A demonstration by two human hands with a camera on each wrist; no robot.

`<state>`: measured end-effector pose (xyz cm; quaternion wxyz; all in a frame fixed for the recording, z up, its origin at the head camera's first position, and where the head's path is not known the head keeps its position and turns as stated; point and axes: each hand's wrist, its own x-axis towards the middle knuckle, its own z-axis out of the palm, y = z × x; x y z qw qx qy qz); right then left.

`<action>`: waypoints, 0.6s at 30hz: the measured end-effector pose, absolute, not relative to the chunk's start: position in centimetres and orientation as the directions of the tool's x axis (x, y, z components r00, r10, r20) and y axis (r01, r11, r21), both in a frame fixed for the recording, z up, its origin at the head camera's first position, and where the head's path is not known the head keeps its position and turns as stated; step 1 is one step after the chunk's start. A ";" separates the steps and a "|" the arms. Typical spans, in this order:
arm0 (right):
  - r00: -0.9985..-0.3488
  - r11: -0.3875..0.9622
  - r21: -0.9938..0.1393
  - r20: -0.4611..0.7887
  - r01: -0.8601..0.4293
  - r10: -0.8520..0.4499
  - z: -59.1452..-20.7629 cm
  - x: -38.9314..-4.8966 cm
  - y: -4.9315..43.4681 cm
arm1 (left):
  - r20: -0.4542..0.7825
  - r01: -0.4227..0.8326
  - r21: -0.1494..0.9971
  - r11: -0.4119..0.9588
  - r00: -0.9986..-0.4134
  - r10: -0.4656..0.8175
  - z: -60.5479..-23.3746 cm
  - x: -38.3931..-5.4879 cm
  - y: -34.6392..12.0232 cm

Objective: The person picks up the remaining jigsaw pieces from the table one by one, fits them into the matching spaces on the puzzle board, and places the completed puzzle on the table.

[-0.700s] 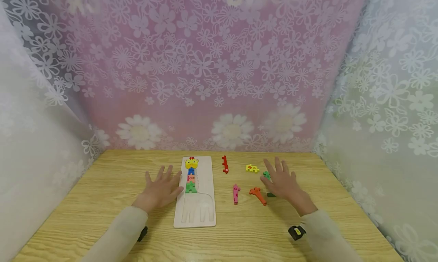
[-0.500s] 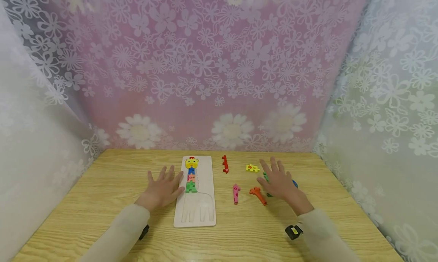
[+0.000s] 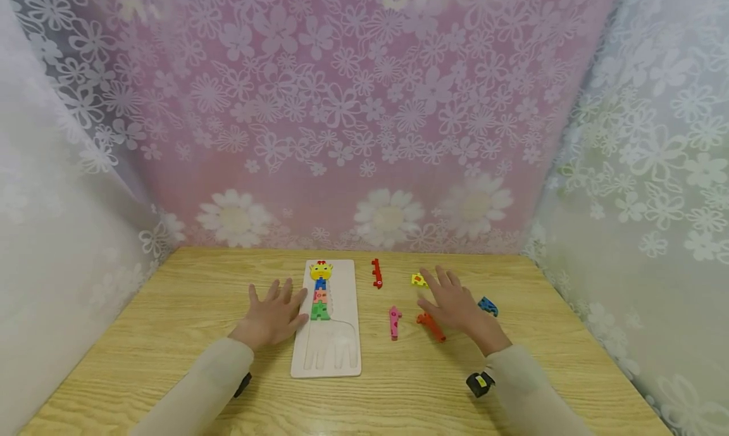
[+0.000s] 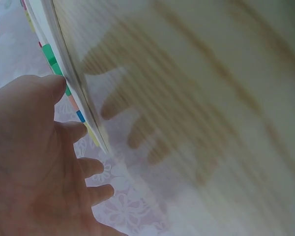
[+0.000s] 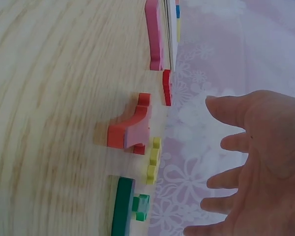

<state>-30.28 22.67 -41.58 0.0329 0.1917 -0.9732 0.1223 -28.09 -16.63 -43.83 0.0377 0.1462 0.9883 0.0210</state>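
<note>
My left hand, fingers spread, is at the left edge of a white puzzle board. Set in the board are a yellow giraffe head and blue, salmon and green pieces in a column below it; leg-shaped recesses lie lower down. My right hand hovers with fingers extended above loose pieces, holding nothing. Its fingertips overlap the yellow puzzle piece, and an orange one lies just below. Green pieces, hidden beneath it in the head view, show in the right wrist view.
A red piece and a pink piece lie on the wooden table between board and right hand. A blue piece lies right of that hand. Flowered curtains enclose the table at the back and sides.
My right hand has moved left over the loose pieces, uncovering the blue piece and covering the green ones and part of the yellow one. My left hand has barely moved.
</note>
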 end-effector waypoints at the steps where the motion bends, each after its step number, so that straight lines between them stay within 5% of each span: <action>1: -0.923 0.894 -0.227 0.111 -0.386 -0.370 -41.6 -30.4 22.7 | -0.069 0.290 0.049 0.956 -0.954 0.293 -43.8 -28.1 -16.6; 18: -0.903 0.864 -0.266 0.080 -0.427 -0.422 -42.7 -32.7 24.2 | -0.071 0.279 0.015 0.960 -0.958 0.279 -44.6 -28.4 -16.3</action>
